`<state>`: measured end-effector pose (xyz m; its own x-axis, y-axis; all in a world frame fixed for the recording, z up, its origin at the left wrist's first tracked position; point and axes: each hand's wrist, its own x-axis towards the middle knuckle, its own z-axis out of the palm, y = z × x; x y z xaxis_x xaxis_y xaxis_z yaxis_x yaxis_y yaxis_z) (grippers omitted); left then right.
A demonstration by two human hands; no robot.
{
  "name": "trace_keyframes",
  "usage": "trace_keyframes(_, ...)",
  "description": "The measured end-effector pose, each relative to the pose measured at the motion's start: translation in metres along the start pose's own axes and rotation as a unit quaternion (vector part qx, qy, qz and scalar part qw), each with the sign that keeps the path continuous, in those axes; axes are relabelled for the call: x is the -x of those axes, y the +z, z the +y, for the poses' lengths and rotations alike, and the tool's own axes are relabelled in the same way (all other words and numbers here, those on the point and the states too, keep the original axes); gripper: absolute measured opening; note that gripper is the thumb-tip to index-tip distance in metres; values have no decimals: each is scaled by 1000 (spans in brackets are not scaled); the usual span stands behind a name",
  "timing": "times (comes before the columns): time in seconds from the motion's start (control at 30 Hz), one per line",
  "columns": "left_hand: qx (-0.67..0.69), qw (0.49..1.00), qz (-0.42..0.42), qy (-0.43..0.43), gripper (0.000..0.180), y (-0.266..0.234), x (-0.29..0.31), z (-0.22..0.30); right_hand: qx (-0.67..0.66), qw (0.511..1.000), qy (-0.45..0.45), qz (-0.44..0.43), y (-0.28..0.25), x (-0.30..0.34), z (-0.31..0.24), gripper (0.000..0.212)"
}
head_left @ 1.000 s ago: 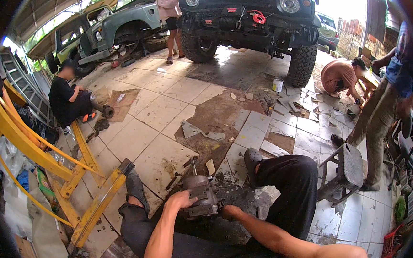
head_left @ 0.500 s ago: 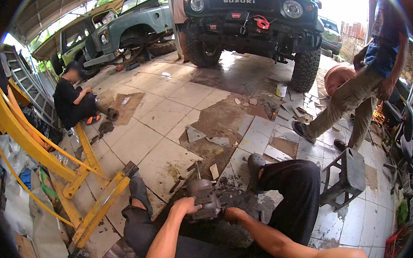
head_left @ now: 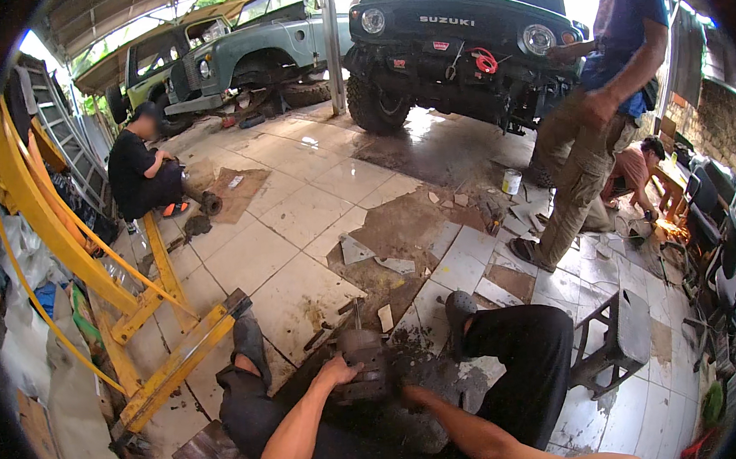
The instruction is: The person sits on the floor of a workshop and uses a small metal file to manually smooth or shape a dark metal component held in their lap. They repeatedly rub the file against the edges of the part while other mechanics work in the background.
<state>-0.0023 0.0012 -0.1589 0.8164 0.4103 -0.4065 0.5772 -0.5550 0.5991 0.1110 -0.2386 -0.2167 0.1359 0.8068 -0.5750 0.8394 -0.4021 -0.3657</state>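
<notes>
Left hand (head_left: pixel 337 373): lower centre of the frame; palm and fingers wrapped over the left side of the greasy metal part (head_left: pixel 362 359), grasping it.
Right hand (head_left: pixel 407 392): just right of the part, pressed against its lower edge; whether the fingers clench cannot be told, as grime and the part hide them.
Greasy metal part: lower centre, between the person's black-trousered knees; rounded, dull grey casting, caked with dark oily dirt; a thin upright stem rises from its top.
Floor (head_left: pixel 299 217): glossy pale square tiles, several broken out to bare brown patches; loose tile shards near the centre.
Engine hoist (head_left: pixel 148 313): left side; yellow painted steel legs, chipped and rusty.
Off-road vehicle (head_left: pixel 466 43): upper centre; dark green, red tow hook at front.
Stool (head_left: pixel 619 340): lower right; small, grey, four-legged.
Standing person (head_left: pixel 591 120): upper right; blue shirt, khaki trousers.
Crouching person (head_left: pixel 138 173): upper left; black clothing.
</notes>
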Motion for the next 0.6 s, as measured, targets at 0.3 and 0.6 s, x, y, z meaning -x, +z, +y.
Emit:
trace_keyframes(0.3,28,999,-15,-18,66,-5,15,26,-53,958,-208,192,140,-135,130,28)
trace_keyframes(0.6,-213,963,-111,-121,73,-31,59,24,-17,995,-56,-77,74,-103,33,33)
